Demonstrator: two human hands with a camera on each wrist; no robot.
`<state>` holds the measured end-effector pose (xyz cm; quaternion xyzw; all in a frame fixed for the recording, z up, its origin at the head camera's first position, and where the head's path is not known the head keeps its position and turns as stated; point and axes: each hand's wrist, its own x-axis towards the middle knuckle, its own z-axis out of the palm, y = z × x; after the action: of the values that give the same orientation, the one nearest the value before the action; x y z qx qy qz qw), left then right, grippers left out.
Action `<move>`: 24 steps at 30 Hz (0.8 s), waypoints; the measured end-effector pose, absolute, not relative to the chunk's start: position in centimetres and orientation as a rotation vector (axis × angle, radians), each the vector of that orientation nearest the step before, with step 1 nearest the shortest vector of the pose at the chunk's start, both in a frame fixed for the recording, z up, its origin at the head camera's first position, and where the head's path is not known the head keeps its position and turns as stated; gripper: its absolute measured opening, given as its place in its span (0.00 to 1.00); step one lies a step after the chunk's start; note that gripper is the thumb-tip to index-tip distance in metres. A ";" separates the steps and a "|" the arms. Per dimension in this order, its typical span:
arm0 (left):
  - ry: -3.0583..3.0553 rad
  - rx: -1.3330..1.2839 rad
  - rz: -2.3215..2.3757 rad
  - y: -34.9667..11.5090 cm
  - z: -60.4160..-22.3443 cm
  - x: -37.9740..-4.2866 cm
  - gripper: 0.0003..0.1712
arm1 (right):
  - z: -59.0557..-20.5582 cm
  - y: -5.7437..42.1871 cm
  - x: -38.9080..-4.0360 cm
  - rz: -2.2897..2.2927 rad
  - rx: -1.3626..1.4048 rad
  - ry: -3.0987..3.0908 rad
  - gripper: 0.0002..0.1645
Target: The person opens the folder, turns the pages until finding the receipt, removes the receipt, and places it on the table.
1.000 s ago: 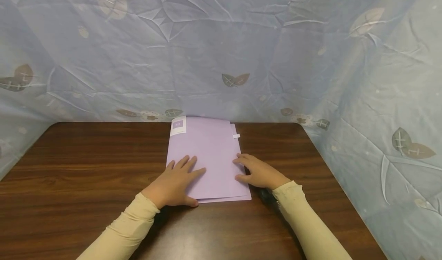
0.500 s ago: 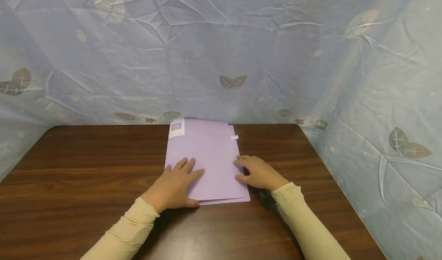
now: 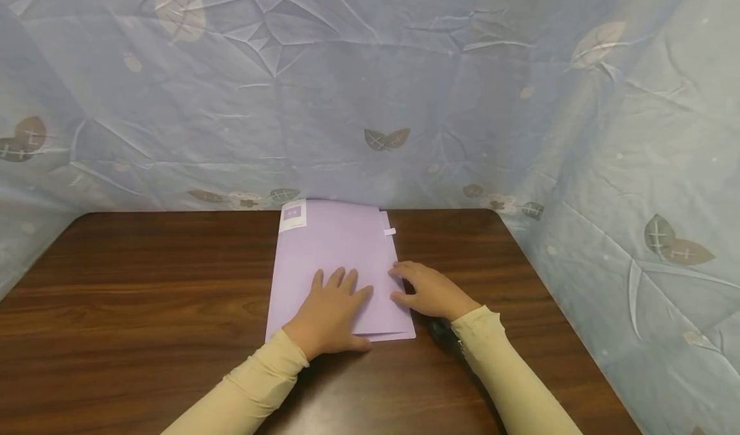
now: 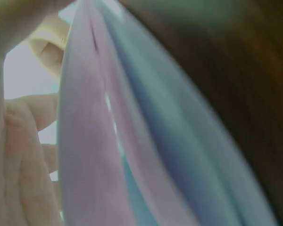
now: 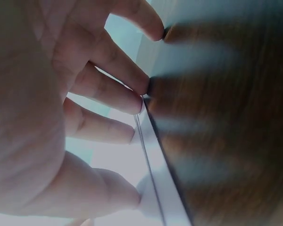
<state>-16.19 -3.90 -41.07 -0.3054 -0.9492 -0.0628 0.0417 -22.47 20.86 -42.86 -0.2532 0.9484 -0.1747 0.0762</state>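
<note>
A lavender file folder (image 3: 329, 248) lies on the table, a white label (image 3: 293, 216) at its far left corner and a small white tab (image 3: 390, 232) on its right edge. My left hand (image 3: 332, 316) rests on the lower part of the cover with fingers spread, its thumb at the near edge. In the left wrist view, the layers of the folder (image 4: 89, 141) stand slightly apart at that edge. My right hand (image 3: 433, 290) is at the right edge, fingers slightly bent. Its fingertips (image 5: 139, 87) touch the folder's edge and the table beside it in the right wrist view.
The dark wood table (image 3: 144, 293) extends to both sides of the folder. A pale blue curtain (image 3: 335, 88) with leaf prints hangs along its back edge and right side. Dark straps or gear (image 3: 442, 332) show under the right wrist.
My left hand has slid to the right across the folder's cover, uncovering its lower left part. The right hand stays at the right edge. The head view has shifted slightly.
</note>
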 end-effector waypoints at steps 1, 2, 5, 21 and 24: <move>-2.897 -0.928 -0.174 -3.5 -41.2 -16.2 0.52 | -42.9 20.9 -22.5 -0.526 -0.762 2.842 0.33; -2.887 -0.920 -0.159 -3.2 -41.3 -16.1 0.51 | -42.9 20.9 -22.5 -0.528 -0.767 2.842 0.33; -2.866 -0.887 -0.132 -2.4 -41.5 -16.1 0.48 | -43.0 20.9 -22.6 -0.531 -0.780 2.844 0.33; -2.839 -0.864 -0.123 -1.6 -41.7 -16.1 0.44 | -43.0 21.3 -22.5 -0.553 -0.740 2.837 0.35; -2.835 -0.861 -0.132 -1.5 -41.5 -16.0 0.43 | -42.9 21.4 -22.5 -0.536 -0.744 2.838 0.34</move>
<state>-16.04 -1.53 -41.51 -0.2892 -0.9522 -0.0444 0.0877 -22.54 21.39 -42.95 -0.2488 0.9485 -0.1793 0.0795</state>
